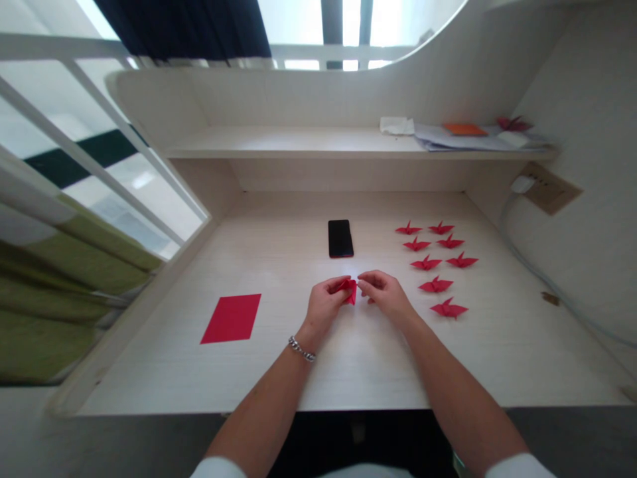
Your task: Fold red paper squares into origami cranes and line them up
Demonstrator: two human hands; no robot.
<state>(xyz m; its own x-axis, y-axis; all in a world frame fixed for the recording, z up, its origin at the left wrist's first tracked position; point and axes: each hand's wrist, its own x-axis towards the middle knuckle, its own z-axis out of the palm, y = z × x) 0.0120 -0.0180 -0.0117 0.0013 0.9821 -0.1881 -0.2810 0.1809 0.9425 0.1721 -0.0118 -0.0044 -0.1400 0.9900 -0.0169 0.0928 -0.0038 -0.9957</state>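
A small piece of red folded paper (352, 292) is held above the desk, its layers creased into a narrow shape. My left hand (326, 302) pinches it from the left between thumb and fingers, covering part of it. At its upper right corner, my right hand (383, 292) has thumb and forefinger closed together on the edge; the exact contact is small and hard to see. Several red paper cranes (435, 285) stand in two uneven columns to the right of my hands. A flat red paper sheet (231, 318) lies to the left.
Behind my hands lies a black phone (340, 239) on the pale desk (279, 232). The shelf (298, 141) above bears papers (428, 137), a tissue-like white piece (397, 125) and an orange item (465, 129). A cable (527, 262) runs down the right from a wall socket (552, 189).
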